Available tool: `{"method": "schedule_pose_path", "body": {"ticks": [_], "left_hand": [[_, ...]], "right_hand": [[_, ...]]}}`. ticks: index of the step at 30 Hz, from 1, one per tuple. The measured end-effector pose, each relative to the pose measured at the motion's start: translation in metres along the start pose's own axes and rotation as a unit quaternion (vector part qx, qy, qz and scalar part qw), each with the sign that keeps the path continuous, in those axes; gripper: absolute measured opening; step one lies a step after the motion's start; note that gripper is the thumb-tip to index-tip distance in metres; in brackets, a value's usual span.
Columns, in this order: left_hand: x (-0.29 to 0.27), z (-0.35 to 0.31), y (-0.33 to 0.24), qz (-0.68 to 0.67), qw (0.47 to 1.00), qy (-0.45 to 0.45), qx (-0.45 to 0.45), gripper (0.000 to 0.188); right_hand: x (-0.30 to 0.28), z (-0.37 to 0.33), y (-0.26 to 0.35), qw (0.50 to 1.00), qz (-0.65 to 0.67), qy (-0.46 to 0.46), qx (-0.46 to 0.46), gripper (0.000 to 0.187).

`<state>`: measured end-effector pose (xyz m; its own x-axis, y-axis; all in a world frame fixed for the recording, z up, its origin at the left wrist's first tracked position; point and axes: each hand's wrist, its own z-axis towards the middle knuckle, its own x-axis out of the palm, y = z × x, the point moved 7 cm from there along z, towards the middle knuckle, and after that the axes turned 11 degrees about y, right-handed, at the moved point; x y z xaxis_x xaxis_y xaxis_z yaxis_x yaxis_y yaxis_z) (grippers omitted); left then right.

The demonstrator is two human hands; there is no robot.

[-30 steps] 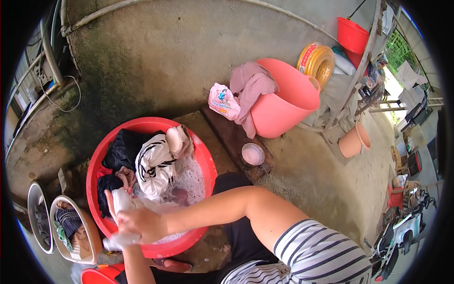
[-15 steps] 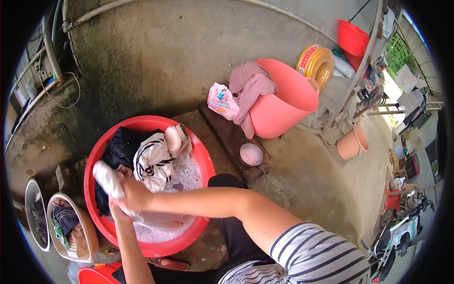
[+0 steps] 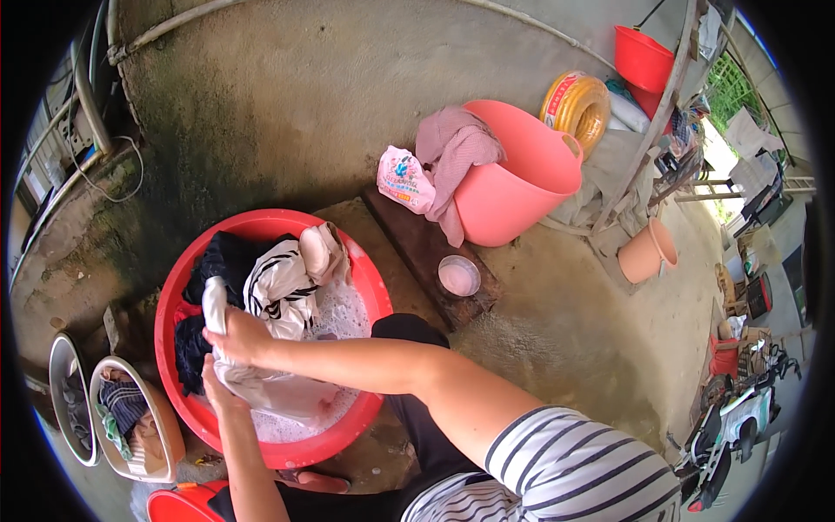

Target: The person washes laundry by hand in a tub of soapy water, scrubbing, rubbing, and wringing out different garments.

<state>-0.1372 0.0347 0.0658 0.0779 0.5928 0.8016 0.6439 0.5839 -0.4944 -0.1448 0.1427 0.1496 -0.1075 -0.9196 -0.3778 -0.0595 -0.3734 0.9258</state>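
A white wet cloth (image 3: 283, 393), probably a garment, is gripped by both my hands over a red basin (image 3: 380, 300). My right hand (image 3: 241, 337) is closed round its upper part, and a bunched end sticks up past the fingers. Just below, my left hand (image 3: 221, 385) has its fingers closed against the same cloth. The cloth's lower part spreads over foamy water (image 3: 344, 315). Beyond my hands, dark clothes (image 3: 228, 261), a white garment with black stripes (image 3: 280, 287) and a beige cloth (image 3: 323, 254) lie heaped in the basin.
A pink tub (image 3: 522, 196) with a mauve checked cloth (image 3: 459, 143) over its rim stands beyond a dark board (image 3: 400, 235). On that board are a pink packet (image 3: 405, 180) and a small bowl (image 3: 458, 276). Left are two small tubs of clothes (image 3: 139, 418); a red bucket (image 3: 178, 505) stands nearest.
My right hand and the cloth's upper end have shifted slightly right, and that end now stands more upright. My left hand stays close below, still on the cloth.
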Motion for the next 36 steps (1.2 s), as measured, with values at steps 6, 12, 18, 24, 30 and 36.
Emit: {"method": "schedule_pose_path", "body": {"ticks": [6,12,18,24,30,36], "left_hand": [[-0.062,0.01,-0.019,0.183,0.965,-0.021,0.187,0.039],[0.018,-0.026,0.003,0.085,0.996,-0.019,-0.025,0.042],[0.041,-0.053,-0.07,0.108,0.99,0.076,0.057,0.048],[0.016,-0.056,-0.072,0.135,0.989,0.051,0.02,0.03],[0.059,-0.064,-0.071,0.304,0.944,0.129,0.006,0.044],[0.076,-0.083,-0.085,0.373,0.917,0.131,0.06,0.064]], "right_hand": [[0.049,-0.043,0.047,0.937,-0.17,0.064,-0.299,0.029],[-0.01,0.048,-0.054,0.999,-0.003,-0.008,0.036,0.043],[-0.068,0.05,-0.077,0.981,-0.119,-0.014,0.151,0.053],[-0.055,0.029,-0.071,0.963,-0.224,0.14,-0.06,0.041],[0.024,-0.057,-0.016,0.875,-0.288,0.374,-0.109,0.102],[0.039,-0.074,-0.02,0.872,-0.222,0.424,-0.1,0.041]]}}
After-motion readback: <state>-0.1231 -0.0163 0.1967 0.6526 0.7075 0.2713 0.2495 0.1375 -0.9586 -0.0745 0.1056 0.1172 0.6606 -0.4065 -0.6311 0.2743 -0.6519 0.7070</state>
